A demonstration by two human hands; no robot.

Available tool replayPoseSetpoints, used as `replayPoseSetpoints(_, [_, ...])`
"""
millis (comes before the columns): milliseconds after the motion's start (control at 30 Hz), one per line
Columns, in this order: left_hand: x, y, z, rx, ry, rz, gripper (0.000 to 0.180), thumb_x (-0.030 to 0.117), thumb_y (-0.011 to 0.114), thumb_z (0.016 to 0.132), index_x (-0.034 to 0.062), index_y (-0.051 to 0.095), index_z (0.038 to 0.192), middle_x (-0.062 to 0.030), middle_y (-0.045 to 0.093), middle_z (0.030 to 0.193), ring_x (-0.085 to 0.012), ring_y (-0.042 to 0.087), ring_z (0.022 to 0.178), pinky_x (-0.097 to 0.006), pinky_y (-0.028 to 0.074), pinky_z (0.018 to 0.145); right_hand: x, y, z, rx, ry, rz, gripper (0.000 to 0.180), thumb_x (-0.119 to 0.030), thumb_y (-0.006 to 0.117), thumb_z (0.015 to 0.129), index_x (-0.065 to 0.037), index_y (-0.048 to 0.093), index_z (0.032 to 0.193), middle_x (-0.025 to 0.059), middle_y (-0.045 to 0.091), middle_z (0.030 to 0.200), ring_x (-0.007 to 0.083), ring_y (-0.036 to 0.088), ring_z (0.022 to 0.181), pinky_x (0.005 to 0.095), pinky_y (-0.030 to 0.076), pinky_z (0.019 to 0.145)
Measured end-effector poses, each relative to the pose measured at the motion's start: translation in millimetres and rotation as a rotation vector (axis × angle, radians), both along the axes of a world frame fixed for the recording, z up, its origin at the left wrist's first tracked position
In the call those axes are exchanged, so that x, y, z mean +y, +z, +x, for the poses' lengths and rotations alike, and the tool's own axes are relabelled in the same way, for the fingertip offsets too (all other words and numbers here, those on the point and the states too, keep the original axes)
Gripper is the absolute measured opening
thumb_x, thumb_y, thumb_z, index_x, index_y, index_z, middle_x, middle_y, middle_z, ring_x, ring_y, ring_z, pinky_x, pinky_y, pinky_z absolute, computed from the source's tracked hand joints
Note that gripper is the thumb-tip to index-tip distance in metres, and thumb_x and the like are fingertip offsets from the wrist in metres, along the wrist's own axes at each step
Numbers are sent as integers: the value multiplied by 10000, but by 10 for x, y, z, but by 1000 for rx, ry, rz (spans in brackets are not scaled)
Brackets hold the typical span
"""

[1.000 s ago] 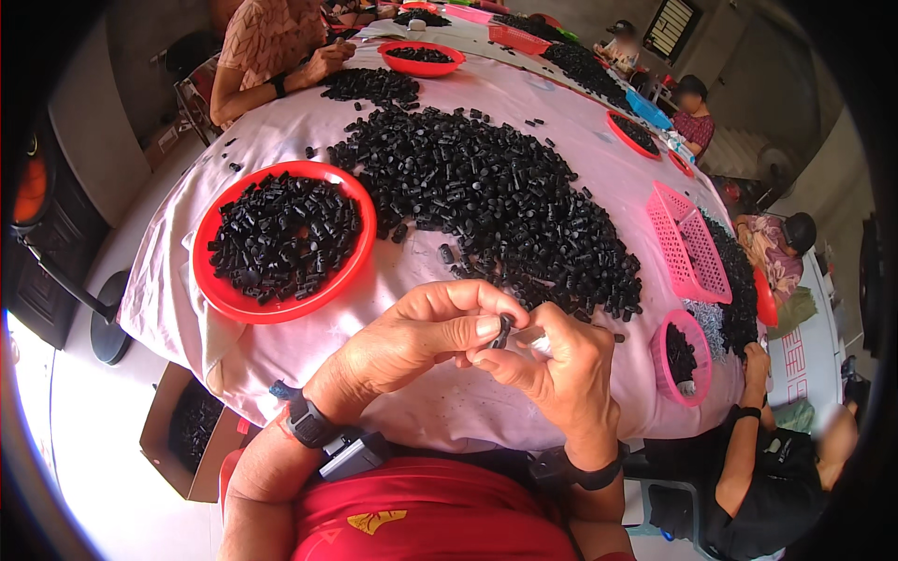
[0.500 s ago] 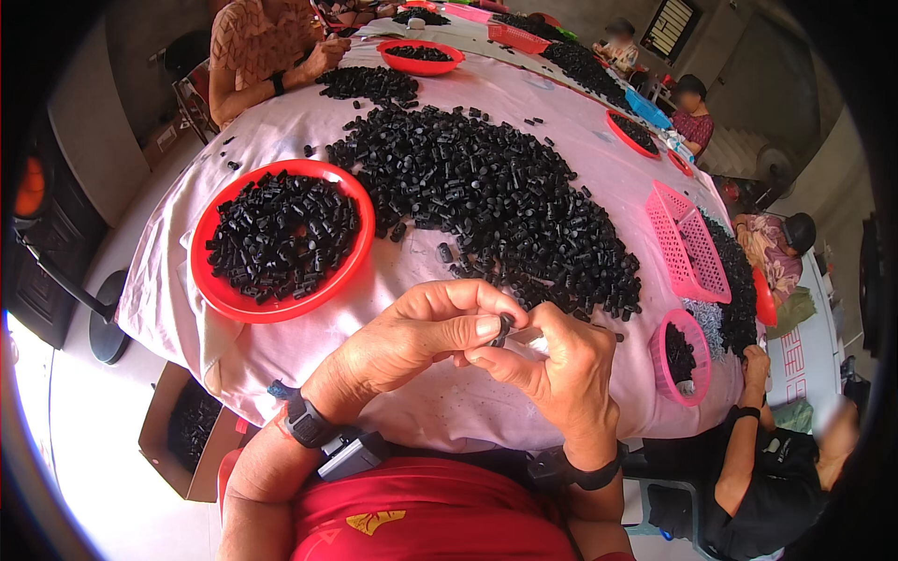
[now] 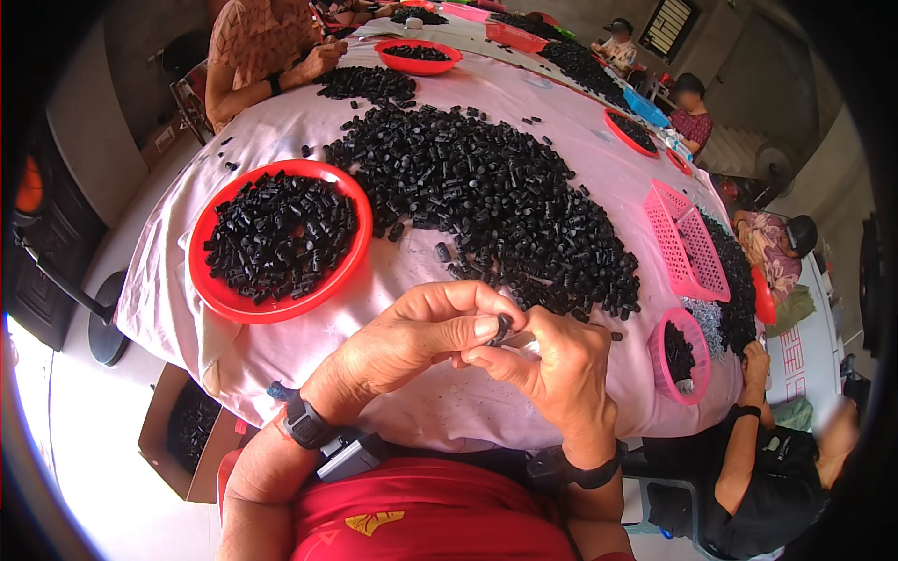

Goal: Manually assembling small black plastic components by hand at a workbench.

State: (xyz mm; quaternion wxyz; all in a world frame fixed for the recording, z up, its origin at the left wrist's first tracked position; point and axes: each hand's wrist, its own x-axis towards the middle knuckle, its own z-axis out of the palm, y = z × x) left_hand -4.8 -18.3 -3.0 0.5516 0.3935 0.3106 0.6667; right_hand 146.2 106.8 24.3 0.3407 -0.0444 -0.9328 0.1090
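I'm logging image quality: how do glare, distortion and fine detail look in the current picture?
Head view: glare washes out the pale, smooth floor at lower left; in the head view, fisheye distortion bows the edges of the pink cloth-covered table, and the corners go black; in the head view, the small black piece pinched in the left fingers shows little surface detail.

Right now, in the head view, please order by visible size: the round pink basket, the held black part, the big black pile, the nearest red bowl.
Largest to smallest:
1. Black pile
2. Red bowl
3. Round pink basket
4. Held black part, partly hidden
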Motion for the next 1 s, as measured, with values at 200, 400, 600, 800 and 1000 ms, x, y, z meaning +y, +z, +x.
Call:
replayPoseSetpoints(200, [-16, 35, 5, 5, -3, 5, 277, 246, 621, 970, 60, 651, 1172, 30, 644, 1043, -21, 519, 803, -189, 405, 683, -26, 54, 10, 23, 7, -30, 486, -486, 810, 744, -51, 592, 739, 91, 654, 616, 245, 661, 523, 340, 492, 464])
replayPoseSetpoints(400, [8, -2, -4, 6, -9, 15, 278, 248, 622, 970, 60, 653, 1173, 18, 653, 1064, -22, 522, 806, -191, 404, 680, -21, 44, 10, -1, -28, -20, 495, -494, 813, 736, -49, 596, 738, 96, 656, 622, 244, 664, 528, 342, 492, 462])
replayPoseSetpoints(600, [11, -14, 0, 0, -6, 22, 282, 255, 624, 971, 59, 654, 1171, 12, 656, 1071, -28, 526, 825, -197, 409, 696, -41, 42, -10, 14, -24, -4, 490, -496, 812, 733, -54, 600, 743, 84, 655, 621, 244, 663, 534, 338, 493, 469])
replayPoseSetpoints(800, [9, -2, 2, -9, -3, -5, 283, 256, 625, 970, 56, 654, 1168, 12, 656, 1068, -31, 526, 827, -198, 408, 696, 18, 4, 10, 4, -23, 23, 495, -501, 811, 728, -56, 594, 737, 79, 648, 615, 245, 657, 527, 338, 488, 463])
replayPoseSetpoints(1000, [14, -17, 1, -25, -11, -7, 285, 254, 629, 968, 55, 654, 1171, 11, 657, 1063, -33, 525, 827, -197, 406, 690, -4, 19, 2, 6, -21, 3, 501, -506, 805, 733, -53, 591, 743, 79, 644, 608, 246, 654, 523, 338, 484, 458])
